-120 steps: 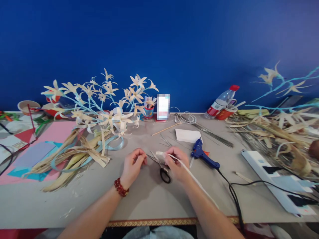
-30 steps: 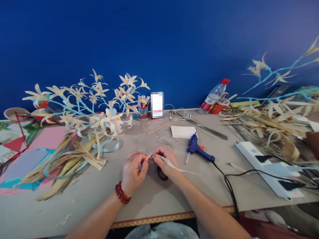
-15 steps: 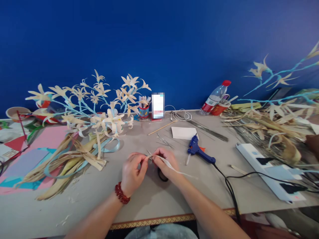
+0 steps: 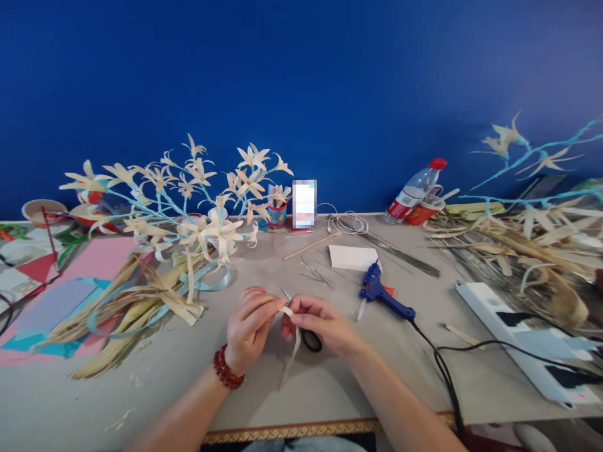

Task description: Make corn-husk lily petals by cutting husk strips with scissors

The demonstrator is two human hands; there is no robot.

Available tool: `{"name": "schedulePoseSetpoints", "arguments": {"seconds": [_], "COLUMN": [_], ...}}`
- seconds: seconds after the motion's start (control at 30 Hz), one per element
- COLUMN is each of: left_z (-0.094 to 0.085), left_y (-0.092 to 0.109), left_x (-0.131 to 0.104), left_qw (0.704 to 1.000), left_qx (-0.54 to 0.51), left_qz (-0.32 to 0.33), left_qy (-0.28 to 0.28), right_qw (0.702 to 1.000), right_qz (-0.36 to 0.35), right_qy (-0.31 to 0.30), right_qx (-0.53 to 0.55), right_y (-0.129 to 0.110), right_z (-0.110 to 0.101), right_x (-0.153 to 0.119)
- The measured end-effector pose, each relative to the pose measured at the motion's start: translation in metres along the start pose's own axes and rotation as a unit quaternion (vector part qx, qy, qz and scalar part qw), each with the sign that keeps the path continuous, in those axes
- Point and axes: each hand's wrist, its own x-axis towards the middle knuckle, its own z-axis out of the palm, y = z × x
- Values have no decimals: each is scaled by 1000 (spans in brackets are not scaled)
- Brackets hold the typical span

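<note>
A thin pale strip [image 4: 296,349] runs between my two hands at the middle of the table, one end hanging down toward me. My left hand [image 4: 252,323], with a red bead bracelet at the wrist, pinches the strip. My right hand [image 4: 323,323] is closed on the strip just beside it, fingertips nearly touching those of the left. Scissors lie beneath the right hand; their black handle loop [image 4: 311,341] and a pointed tip show, and the rest is covered.
A blue glue gun [image 4: 384,294] lies right of my hands, near a white card [image 4: 353,256] and a power strip [image 4: 499,329]. Dried husks [image 4: 136,307] and pale flowers [image 4: 211,226] stand left. A bottle [image 4: 412,193] leans at the back.
The strip's loose end has swung from pointing right over my right hand to hanging down below the fingers. My right hand has turned slightly. The whole view has shifted a little.
</note>
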Motion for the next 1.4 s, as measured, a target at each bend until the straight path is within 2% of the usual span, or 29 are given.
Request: {"name": "schedulePoseSetpoints", "arguments": {"seconds": [0.07,0.13,0.2,0.23,0.3,0.4,0.53,0.7,0.9,0.97,1.03,1.13,1.2,1.27,1.3,1.33,1.37,1.4], "left_z": [0,2,4,5,7,8,8,6,8,7,5,0,-2,-3,-2,-2,-1,0], "left_y": [3,7,9,9,9,9,11,16,17,15,14,11,9,7,6,5,5,5], "left_x": [1,1,2,2,4,5,7,8,6,4,4,8,12,15,16,16,16,16], "left_qw": [997,973,918,887,840,803,775,753,702,696,703,748,782,802,803,798,788,775], "left_qx": [-52,-149,-264,-314,-386,-435,-465,-507,-573,-578,-560,-493,-452,-445,-453,-465,-480,-495], "left_qz": [-55,-174,-295,-335,-374,-404,-425,-417,-417,-419,-424,-422,-404,-379,-373,-373,-381,-390], "left_qy": [-5,-12,-36,-51,-72,-57,-46,-49,-70,-83,-105,-142,-146,-123,-103,-81,-63,-47], "right_qw": [1000,998,996,995,995,994,995,996,993,994,997,996,989,957,918,860,780,686], "right_qz": [2,-1,0,0,4,5,-6,-24,9,20,24,23,8,-27,-45,-54,-49,-28], "right_qy": [7,30,43,43,40,47,65,83,83,75,69,73,94,134,159,179,189,188], "right_qx": [-14,-51,-78,-85,-91,-101,-73,4,80,71,41,-36,-113,-255,-360,-476,-595,-702], "right_y": [1,0,-1,-1,-1,1,2,3,4,4,5,6,2,-11,-19,-29,-39,-48], "right_z": [3,4,4,4,3,2,3,9,8,6,4,2,-3,-11,-17,-24,-32,-41], "right_x": [-1,-2,-3,-3,-3,-3,-2,-1,-2,-1,-1,0,1,5,9,14,20,28]}}
